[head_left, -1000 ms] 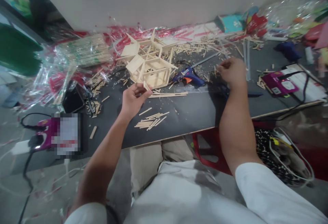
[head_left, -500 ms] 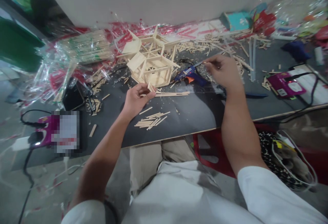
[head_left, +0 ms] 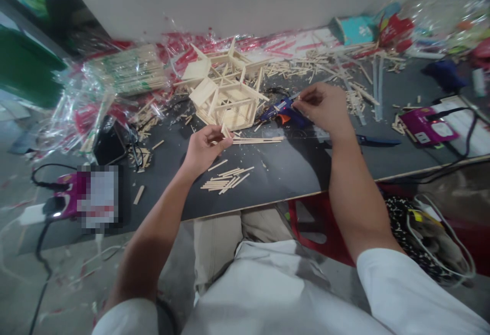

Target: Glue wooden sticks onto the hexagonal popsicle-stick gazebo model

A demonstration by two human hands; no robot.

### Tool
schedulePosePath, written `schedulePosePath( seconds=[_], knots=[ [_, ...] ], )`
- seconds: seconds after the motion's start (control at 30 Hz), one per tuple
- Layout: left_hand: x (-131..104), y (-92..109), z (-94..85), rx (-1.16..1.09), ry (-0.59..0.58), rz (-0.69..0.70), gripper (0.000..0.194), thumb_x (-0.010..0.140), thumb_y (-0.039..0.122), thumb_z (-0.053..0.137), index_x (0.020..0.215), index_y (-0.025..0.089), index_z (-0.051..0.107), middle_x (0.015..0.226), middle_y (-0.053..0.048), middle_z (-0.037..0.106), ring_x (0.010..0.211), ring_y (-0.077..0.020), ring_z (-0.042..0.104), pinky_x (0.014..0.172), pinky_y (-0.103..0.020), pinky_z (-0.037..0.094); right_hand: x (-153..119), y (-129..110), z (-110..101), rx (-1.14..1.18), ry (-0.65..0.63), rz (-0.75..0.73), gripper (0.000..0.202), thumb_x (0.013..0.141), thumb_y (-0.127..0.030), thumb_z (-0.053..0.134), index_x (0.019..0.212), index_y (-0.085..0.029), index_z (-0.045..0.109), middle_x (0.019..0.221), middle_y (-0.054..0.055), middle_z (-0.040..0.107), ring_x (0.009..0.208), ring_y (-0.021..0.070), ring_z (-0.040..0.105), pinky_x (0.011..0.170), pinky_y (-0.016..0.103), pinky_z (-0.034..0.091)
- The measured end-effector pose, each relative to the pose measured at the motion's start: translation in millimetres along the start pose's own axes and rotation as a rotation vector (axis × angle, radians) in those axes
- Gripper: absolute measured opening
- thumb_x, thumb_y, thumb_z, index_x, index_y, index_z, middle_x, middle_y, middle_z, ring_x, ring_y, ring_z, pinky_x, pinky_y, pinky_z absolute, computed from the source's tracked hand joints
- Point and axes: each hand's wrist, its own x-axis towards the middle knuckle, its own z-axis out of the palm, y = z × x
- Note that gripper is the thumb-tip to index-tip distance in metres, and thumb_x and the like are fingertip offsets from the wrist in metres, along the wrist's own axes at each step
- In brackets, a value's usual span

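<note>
My left hand point(head_left: 206, 150) pinches a small wooden stick piece point(head_left: 225, 132) just in front of a pale wooden stick model point(head_left: 229, 100) with hexagonal frames. Long sticks point(head_left: 260, 140) lie right of its fingertips. My right hand point(head_left: 321, 108) is closed, thumb against fingers, over the right end of a blue glue gun point(head_left: 293, 116) with an orange trigger; what it holds is too small to make out. A loose pile of short sticks point(head_left: 227, 179) rests on the dark table point(head_left: 283, 171) near the front edge.
Plastic-wrapped stick bundles point(head_left: 126, 69) lie at the back left, beside a black phone point(head_left: 109, 141). Purple devices with cables stand at left point(head_left: 69, 194) and right point(head_left: 429, 125). Dark blue pliers or cutters point(head_left: 378, 141) lie right of my right forearm. Scraps cover the table's back.
My right hand has moved a little to the left, nearer the glue gun's body, uncovering more of the dark blue tool. My left hand has hardly moved.
</note>
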Motion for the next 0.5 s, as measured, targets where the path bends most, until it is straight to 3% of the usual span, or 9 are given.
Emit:
schedulePosePath(
  seconds=[0.13,0.3,0.5],
  knots=[
    [-0.3,-0.8,-1.0,0.006,-0.001,-0.003,0.042,0.075,0.046,0.09,0.1,0.014,0.078,0.1,-0.013,0.082,0.074,-0.0167,0.07,0.052,-0.022,0.053,2.1,3.3,-0.9,-0.025,0.01,0.009,0.014,0.088,-0.01,0.069,0.095,-0.022,0.074,0.092,0.007,0.08,0.065,0.0144,0.062,0.066,0.032,0.051],
    [-0.5,-1.2,-1.0,0.016,-0.006,-0.01,0.04,0.075,0.045,0.089,0.1,0.015,0.079,0.098,-0.012,0.082,0.072,-0.0163,0.07,0.052,-0.022,0.053,2.3,3.1,-0.6,-0.087,0.048,0.038,0.024,0.097,-0.009,0.052,0.102,-0.021,0.071,0.092,0.008,0.081,0.061,0.014,0.06,0.066,0.033,0.05],
    [0.0,-1.9,-0.2,0.008,-0.002,-0.018,0.04,0.074,0.045,0.089,0.099,0.015,0.079,0.095,-0.012,0.082,0.069,-0.0154,0.068,0.051,-0.022,0.051,2.7,1.4,0.3,-0.03,0.166,0.08,0.012,0.094,-0.013,0.059,0.096,-0.024,0.063,0.093,0.01,0.08,0.062,0.0153,0.061,0.065,0.032,0.05]
  ],
)
